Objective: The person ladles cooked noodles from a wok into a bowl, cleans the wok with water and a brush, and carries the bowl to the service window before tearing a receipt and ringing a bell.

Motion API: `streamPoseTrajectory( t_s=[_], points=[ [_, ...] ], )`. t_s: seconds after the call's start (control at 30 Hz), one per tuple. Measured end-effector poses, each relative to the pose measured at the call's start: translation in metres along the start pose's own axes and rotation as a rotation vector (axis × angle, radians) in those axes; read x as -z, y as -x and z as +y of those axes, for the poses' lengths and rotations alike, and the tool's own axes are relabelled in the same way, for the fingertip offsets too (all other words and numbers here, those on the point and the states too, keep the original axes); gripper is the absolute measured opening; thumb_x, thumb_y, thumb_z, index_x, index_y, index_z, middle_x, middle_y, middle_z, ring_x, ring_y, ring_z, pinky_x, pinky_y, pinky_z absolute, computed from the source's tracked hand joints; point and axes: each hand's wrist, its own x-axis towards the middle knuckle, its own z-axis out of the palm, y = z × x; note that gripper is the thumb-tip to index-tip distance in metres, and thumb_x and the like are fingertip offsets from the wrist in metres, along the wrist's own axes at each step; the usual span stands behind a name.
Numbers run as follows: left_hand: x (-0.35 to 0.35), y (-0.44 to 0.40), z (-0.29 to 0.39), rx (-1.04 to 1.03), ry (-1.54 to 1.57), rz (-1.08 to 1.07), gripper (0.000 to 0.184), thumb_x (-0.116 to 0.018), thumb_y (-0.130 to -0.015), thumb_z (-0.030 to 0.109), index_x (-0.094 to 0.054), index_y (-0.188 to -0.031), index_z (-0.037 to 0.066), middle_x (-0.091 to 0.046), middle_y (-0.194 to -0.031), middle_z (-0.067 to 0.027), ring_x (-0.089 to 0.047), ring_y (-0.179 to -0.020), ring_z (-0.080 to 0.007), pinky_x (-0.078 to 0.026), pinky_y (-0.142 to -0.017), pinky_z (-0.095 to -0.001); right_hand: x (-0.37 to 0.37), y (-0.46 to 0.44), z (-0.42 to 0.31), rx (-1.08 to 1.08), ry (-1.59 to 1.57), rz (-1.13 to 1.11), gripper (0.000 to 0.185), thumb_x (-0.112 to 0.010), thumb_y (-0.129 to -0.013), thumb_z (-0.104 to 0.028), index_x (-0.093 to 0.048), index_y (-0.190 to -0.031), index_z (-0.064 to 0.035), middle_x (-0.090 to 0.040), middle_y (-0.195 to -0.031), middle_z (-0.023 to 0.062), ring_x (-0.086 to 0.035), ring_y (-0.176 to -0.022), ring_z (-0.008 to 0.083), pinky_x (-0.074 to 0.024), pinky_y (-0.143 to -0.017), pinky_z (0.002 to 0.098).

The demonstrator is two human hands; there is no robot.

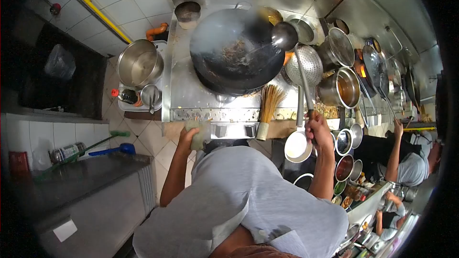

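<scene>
My right hand (318,130) is closed around the long handle of a ladle (285,36), whose dark bowl hangs over the right side of a large black wok (215,69). Steam or smoke blurs the wok's upper left, and some dark food shows at its bottom. Down at the stove's front edge, my left hand (188,138) grips a pale, damp-looking cloth (198,134). A bamboo wok brush (271,107) stands between my hands, bristles toward the wok. Beside the wok rests a perforated strainer (304,66). Below my right hand is a white bowl (298,147).
A steel pot (140,64) and a red-capped bottle (125,96) share a tray on the left. Pots, including one with brown liquid (347,88), crowd the right. Flame (362,70) shows near a second wok (374,65). Another person (411,162) works farther right.
</scene>
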Motion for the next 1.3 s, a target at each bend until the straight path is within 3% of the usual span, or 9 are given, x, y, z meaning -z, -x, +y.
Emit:
streamPoseTrajectory(
  t_s=[0.1,0.27,0.37,0.5,0.57,0.6,0.77,1.0,1.3],
  points=[
    [0.011,0.013,-0.01,-0.013,-0.024,0.134,0.035,-0.065,-0.084,0.024,-0.061,-0.111,0.002,-0.065,-0.087,-0.0119,-0.065,-0.068,-0.0229,-0.054,-0.057,-0.0365,0.033,-0.076,0.012,0.177,0.011,0.056,0.018,-0.049,-0.088,-0.005,-0.048,-0.106,-0.0021,-0.048,-0.063,0.0033,-0.041,-0.038,0.0113,-0.0334,-0.033,0.0277],
    [0.007,0.022,-0.025,-0.045,0.022,0.213,0.03,-0.065,-0.085,0.021,-0.062,-0.106,0.001,-0.064,-0.079,-0.011,-0.063,-0.061,-0.0229,-0.052,-0.05,-0.0353,0.106,-0.294,0.022,0.423,0.594,0.301,0.013,-0.053,-0.084,-0.006,-0.05,-0.071,-0.0052,-0.047,-0.054,0.0034,-0.046,-0.041,0.017,-0.0343,-0.037,0.035],
    [-0.006,0.034,-0.02,-0.045,0.051,0.238,0.033,-0.065,-0.085,0.02,-0.06,-0.11,-0.001,-0.065,-0.084,-0.0125,-0.064,-0.063,-0.0223,-0.053,-0.051,-0.034,0.102,-0.34,-0.025,0.286,0.621,0.321,0.017,-0.054,-0.083,-0.009,-0.051,-0.067,-0.0029,-0.05,-0.054,0.0063,-0.049,-0.042,0.0192,-0.0392,-0.039,0.0362],
    [-0.013,0.04,-0.027,-0.05,0.081,0.292,0.034,-0.066,-0.085,0.015,-0.059,-0.114,-0.001,-0.066,-0.092,-0.0117,-0.066,-0.074,-0.0222,-0.055,-0.062,-0.0349,0.1,-0.362,-0.055,-0.036,0.178,0.14,0.019,-0.052,-0.087,-0.008,-0.05,-0.068,-0.0062,-0.049,-0.055,0.0024,-0.048,-0.043,0.0149,-0.0399,-0.039,0.0322],
    [-0.012,0.043,-0.029,-0.041,0.105,0.305,0.033,-0.066,-0.085,0.011,-0.059,-0.115,0.0,-0.066,-0.096,-0.0101,-0.067,-0.081,-0.022,-0.056,-0.071,-0.035,0.121,-0.378,-0.061,-0.423,-1.025,-0.313,0.018,-0.049,-0.09,-0.006,-0.047,-0.073,-0.0071,-0.044,-0.056,-0.0008,-0.046,-0.043,0.0095,-0.0406,-0.039,0.0255],
    [-0.014,0.044,-0.029,-0.044,0.114,0.285,0.034,-0.066,-0.085,0.012,-0.058,-0.115,0.0,-0.066,-0.098,-0.01,-0.067,-0.084,-0.0224,-0.056,-0.073,-0.035,0.124,-0.38,-0.053,-0.336,-1.132,-0.438,0.018,-0.046,-0.092,-0.004,-0.043,-0.075,-0.0065,-0.042,-0.059,-0.002,-0.044,-0.044,0.006,-0.0405,-0.04,0.02],
    [-0.014,0.038,-0.033,-0.007,0.101,0.232,0.039,-0.068,-0.086,0.015,-0.058,-0.12,-0.001,-0.065,-0.107,-0.01,-0.065,-0.094,-0.0232,-0.054,-0.082,-0.0364,0.107,-0.302,-0.062,-0.276,-1.193,-0.475,0.021,-0.043,-0.092,-0.003,-0.041,-0.073,-0.0098,-0.041,-0.057,-0.0045,-0.043,-0.044,0.005,-0.0349,-0.038,0.0188],
    [-0.025,0.012,-0.013,-0.036,-0.054,0.141,0.037,-0.066,-0.088,0.018,-0.058,-0.12,0.001,-0.063,-0.109,-0.0077,-0.062,-0.098,-0.0202,-0.052,-0.083,-0.0338,0.082,-0.146,-0.077,-0.17,-1.134,-0.559,0.026,-0.039,-0.095,-0.01,-0.052,-0.106,0.0107,-0.044,-0.068,-0.0014,-0.045,-0.046,0.0046,-0.0373,-0.037,0.0204],
    [-0.032,-0.012,0.01,-0.005,-0.08,-0.116,0.034,-0.062,-0.089,0.015,-0.057,-0.119,0.0,-0.063,-0.104,-0.0082,-0.064,-0.091,-0.0182,-0.052,-0.08,-0.0319,0.004,-0.002,-0.031,-0.267,-1.173,-0.518,0.021,-0.046,-0.094,-0.007,-0.056,-0.108,0.0045,-0.043,-0.068,-0.0054,-0.038,-0.042,-0.0017,-0.0297,-0.03,0.018]
  ],
)
